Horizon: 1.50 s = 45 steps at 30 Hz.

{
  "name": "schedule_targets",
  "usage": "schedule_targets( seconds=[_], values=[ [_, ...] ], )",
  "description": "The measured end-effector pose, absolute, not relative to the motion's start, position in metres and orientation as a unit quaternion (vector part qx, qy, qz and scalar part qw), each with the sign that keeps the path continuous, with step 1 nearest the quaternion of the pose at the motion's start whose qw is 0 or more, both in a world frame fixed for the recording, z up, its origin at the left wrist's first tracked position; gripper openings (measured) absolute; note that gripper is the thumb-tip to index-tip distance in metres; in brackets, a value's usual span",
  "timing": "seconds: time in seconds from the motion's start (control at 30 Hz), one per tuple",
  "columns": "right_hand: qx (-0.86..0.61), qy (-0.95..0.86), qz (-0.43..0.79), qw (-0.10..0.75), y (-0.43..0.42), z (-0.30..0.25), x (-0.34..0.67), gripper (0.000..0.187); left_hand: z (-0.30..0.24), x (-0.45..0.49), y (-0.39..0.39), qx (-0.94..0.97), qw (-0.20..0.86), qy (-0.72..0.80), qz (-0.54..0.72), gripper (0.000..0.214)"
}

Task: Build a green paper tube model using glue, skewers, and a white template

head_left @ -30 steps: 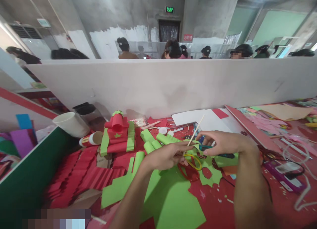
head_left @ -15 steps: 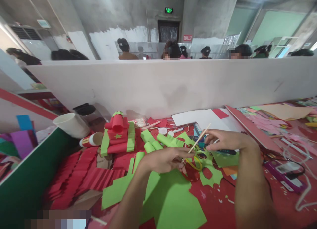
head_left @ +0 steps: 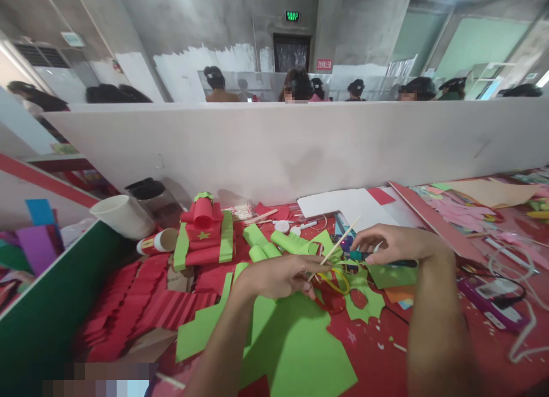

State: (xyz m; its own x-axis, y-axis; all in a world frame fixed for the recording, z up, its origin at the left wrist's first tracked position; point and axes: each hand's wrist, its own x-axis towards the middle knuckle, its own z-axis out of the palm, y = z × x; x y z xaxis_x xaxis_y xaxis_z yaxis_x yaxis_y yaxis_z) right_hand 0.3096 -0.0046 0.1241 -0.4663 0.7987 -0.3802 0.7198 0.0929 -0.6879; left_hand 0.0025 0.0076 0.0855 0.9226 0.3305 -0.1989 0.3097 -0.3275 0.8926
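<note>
Red pleated paper (head_left: 150, 297) lies heaped at the far left, and from where I stand its folds look easy to crush if a forearm swings that way. Beside it, a paper cup (head_left: 148, 245) rests on its side, free to roll if nudged, and just to its right stands a red paper model (head_left: 203, 255) with green strips, a light thing that a careless elbow could topple. Next comes the left hand (head_left: 278, 276), palm down over a green sheet (head_left: 300, 348), its fingers nearly closed in a pinch on a pale stick (head_left: 341, 240). That stick slants up and rightward, its free end just beside the other hand's fingers; with so narrow a hold, a bump at the tip could twist it loose. Under those fingertips sits a yellow ring (head_left: 347, 282), close enough to catch on them should the hand lift quickly. Green cut-outs (head_left: 371, 305) lie beneath the gap between the hands, liable to crease under pressure. On the right, the right hand (head_left: 392, 245) is partly curled and appears to grip a dark tool (head_left: 403, 263) with a teal end pointing leftward. I can't make out its tip; if it is hot or sharp, a slip could mark the paper or reach the left fingers.
</note>
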Motion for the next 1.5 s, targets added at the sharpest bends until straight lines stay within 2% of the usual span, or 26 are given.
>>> schedule_targets(
  seconds=[0.2,0.37,0.57,0.87,1.1,1.3,1.4,1.5],
  values=[
    [-0.526,-0.734,0.424,0.076,-0.009,0.124,0.323,0.050,0.085,-0.004,0.009,0.817,0.544,0.190,0.001,0.061],
    [-0.533,-0.730,0.419,0.092,-0.009,0.120,0.327,0.050,0.089,-0.008,0.008,0.806,0.563,0.176,0.055,0.050],
    [-0.510,-0.756,0.407,0.055,-0.006,0.123,0.317,0.050,0.090,-0.005,0.007,0.822,0.523,0.190,0.118,0.044],
    [-0.468,-0.804,0.365,0.019,-0.008,0.127,0.308,0.047,0.090,0.010,0.005,0.820,0.550,0.138,0.077,0.048],
    [-0.451,-0.817,0.359,0.000,-0.006,0.126,0.311,0.052,0.080,0.010,0.010,0.843,0.508,0.169,0.049,0.024],
    [-0.452,-0.801,0.388,0.061,-0.017,0.129,0.320,0.059,0.068,0.004,0.020,0.850,0.489,0.190,0.050,0.022],
    [-0.412,-0.798,0.425,0.116,-0.017,0.127,0.330,0.055,0.061,0.001,0.025,0.847,0.491,0.194,0.061,0.019],
    [-0.372,-0.786,0.454,0.193,-0.012,0.120,0.337,0.049,0.058,0.008,0.024,0.832,0.511,0.212,0.040,0.027]
  ],
)
